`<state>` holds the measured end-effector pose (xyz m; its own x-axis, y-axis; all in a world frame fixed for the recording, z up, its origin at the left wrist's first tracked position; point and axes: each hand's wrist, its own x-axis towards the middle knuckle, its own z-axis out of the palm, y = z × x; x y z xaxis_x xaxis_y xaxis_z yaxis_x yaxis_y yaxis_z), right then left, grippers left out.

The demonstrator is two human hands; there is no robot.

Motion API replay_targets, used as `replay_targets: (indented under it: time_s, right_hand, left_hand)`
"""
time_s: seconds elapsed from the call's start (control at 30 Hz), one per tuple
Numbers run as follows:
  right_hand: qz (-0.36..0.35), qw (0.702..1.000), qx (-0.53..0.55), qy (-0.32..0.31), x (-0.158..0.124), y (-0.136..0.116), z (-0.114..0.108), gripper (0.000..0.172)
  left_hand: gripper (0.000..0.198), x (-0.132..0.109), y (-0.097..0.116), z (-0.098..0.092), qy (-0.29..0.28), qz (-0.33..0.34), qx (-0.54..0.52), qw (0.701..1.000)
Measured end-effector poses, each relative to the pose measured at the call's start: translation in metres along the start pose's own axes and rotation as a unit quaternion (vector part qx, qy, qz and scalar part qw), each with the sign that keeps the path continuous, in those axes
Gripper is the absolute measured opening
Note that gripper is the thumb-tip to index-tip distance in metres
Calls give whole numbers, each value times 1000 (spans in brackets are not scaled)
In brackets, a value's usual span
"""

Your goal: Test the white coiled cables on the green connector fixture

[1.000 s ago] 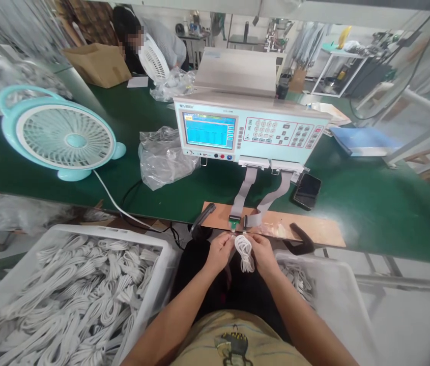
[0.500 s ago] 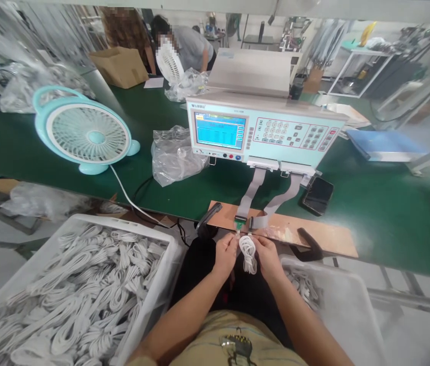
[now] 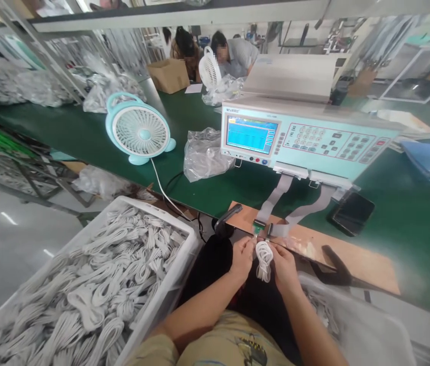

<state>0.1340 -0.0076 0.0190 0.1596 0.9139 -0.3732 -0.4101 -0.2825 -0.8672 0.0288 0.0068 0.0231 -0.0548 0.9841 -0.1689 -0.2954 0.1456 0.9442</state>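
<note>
A coiled white cable [image 3: 264, 260] hangs between my two hands at the near edge of the wooden board [image 3: 355, 254]. My left hand [image 3: 242, 256] is closed in a pinch on one end of it, by a small green circuit board [image 3: 257, 230]. My right hand [image 3: 283, 264] pinches the other end beside the second connector [image 3: 270, 231]. Fingers cover most of both plugs, so how far they sit in is hidden. Two grey ribbon cables [image 3: 276, 197] run from these connectors up to the light-blue tester [image 3: 310, 137], whose screen is lit.
At my left stands a white bin [image 3: 190, 239] heaped with coiled cables; another bin [image 3: 378, 325] with some cables sits at my right. A blue fan [image 3: 140, 132], plastic bag [image 3: 207, 155] and phone [image 3: 352, 212] rest on the green table. Black clamps [image 3: 333, 267] grip the board. Two people work behind.
My view has turned left, so the scene sits further right. Both hands keep their pinch on the cable at the connectors. A person at the back has bent lower by the cardboard box.
</note>
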Motion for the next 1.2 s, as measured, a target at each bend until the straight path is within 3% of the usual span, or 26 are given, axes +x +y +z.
replay_targets:
  time_s: [0.73,0.9,0.97,1.07,1.13,1.2]
  right_hand:
    - [-13,999,-28,21,0,-3,0,29]
    - [-15,997,-38,63,2,1,-3,30]
    - [-14,996,-39,76,3,3,-3,31]
    - [-9,995,-53,84,4,3,-4,33]
    - [-4,994,-64,83,3,2,-4,35]
    - [0,994,-71,77,2,0,-4,35]
  left_hand:
    - [34,-1,1,-6,-25,19,58,998]
    - [37,1,-10,-4,-28,18,36,999]
    - [38,2,-5,-8,-35,10,60,998]
    - [30,4,23,-35,-31,80,157,984]
    - [21,10,51,-72,13,169,246,954]
    - [15,21,78,-122,108,229,333,908]
